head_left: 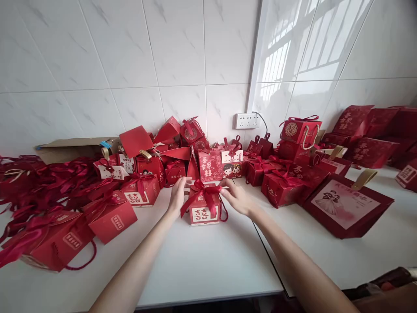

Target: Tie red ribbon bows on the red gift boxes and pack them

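Note:
A small red gift box (204,213) with a cream label and gold-red characters stands upright on the white table. On its top sits a dark red ribbon bow (206,191), its tails hanging over the front and left side. My left hand (178,193) is beside the box's upper left edge, fingers apart and holding nothing. At the right loop of the bow, my right hand (237,196) has its thumb and fingertips closed on the ribbon. A dark red cord handle (224,211) hangs at the box's right side.
Loose red ribbons (35,184) and finished-looking red boxes (112,215) crowd the left. More boxes line the tiled wall, below a white socket strip (247,121). A large dark red bag (348,206) stands at right. A seam runs across the white table (208,269).

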The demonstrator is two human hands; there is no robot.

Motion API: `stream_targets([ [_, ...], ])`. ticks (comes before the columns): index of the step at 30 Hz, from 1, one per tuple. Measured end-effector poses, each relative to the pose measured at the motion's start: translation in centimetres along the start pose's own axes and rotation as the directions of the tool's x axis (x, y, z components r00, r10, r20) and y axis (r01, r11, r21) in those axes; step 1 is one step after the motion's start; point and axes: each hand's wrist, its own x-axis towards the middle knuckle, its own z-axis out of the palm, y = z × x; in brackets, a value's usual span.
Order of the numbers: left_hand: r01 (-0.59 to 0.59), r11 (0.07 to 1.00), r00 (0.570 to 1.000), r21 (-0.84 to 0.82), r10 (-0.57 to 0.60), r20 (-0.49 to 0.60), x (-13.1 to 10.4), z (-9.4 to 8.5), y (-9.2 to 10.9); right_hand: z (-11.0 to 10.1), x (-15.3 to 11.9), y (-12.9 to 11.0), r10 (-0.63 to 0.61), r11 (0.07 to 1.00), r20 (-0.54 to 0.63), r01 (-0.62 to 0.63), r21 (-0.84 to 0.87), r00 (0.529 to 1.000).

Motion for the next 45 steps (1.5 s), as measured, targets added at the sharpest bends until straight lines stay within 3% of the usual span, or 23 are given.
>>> stream_targets([
  [3, -0.008, 1.0, 0.995, -0.03, 0.011, 0.096, -0.9, 0.5, -0.5, 1.1, -0.8, 0.5, -0.047, 0.999, -0.029, 0.047, -0.021, 0.998],
  [7, -0.033, 0.999, 0.989, 0.001, 0.033, 0.145, -2.4, 0.5, -0.2, 1.7, -1.1, 0.6, 0.024, 0.999, -0.15, -0.027, -0.023, 0.988],
  [12, -0.092, 0.992, 0.972, 0.086, 0.07, 0.222, -2.5, 0.0, 1.1, 2.0, -1.0, 0.3, 0.141, 0.983, -0.203, -0.113, 0.141, 0.969],
  [16, -0.075, 0.997, 0.954, 0.014, 0.068, 0.293, -2.8, 0.1, 1.7, 2.1, -1.1, -0.4, 0.185, 0.948, -0.168, -0.13, 0.29, 0.968],
  [22, -0.015, 0.999, 0.995, -0.045, 0.02, 0.101, -3.0, 0.8, 1.8, 2.2, -1.1, -0.6, 0.245, 0.862, -0.099, -0.17, 0.478, 0.964],
  [25, 0.1, 0.991, 0.987, -0.089, -0.087, 0.138, -2.8, 0.5, 2.0, 2.1, -1.0, -0.4, 0.294, 0.795, -0.053, -0.213, 0.568, 0.954],
  [28, 0.16, 0.987, 0.972, -0.018, -0.154, 0.176, -2.6, 0.0, 2.3, 1.8, -0.9, -0.2, 0.336, 0.718, 0.0, -0.256, 0.648, 0.942],
  [34, 0.114, 0.993, 0.99, -0.031, -0.111, 0.084, -2.7, 0.4, 1.5, 1.7, -0.8, 0.4, 0.338, 0.629, 0.063, -0.275, 0.727, 0.939],
  [39, 0.007, 1.0, 1.0, 0.023, -0.007, -0.011, -3.1, 0.9, 0.5, 2.0, -0.7, 0.8, 0.329, 0.563, 0.093, -0.274, 0.78, 0.94],
  [45, -0.033, 0.999, 0.992, 0.027, 0.036, -0.117, -3.4, 1.3, 0.0, 2.4, -0.6, 0.5, 0.402, 0.378, 0.149, -0.312, 0.872, 0.904],
])
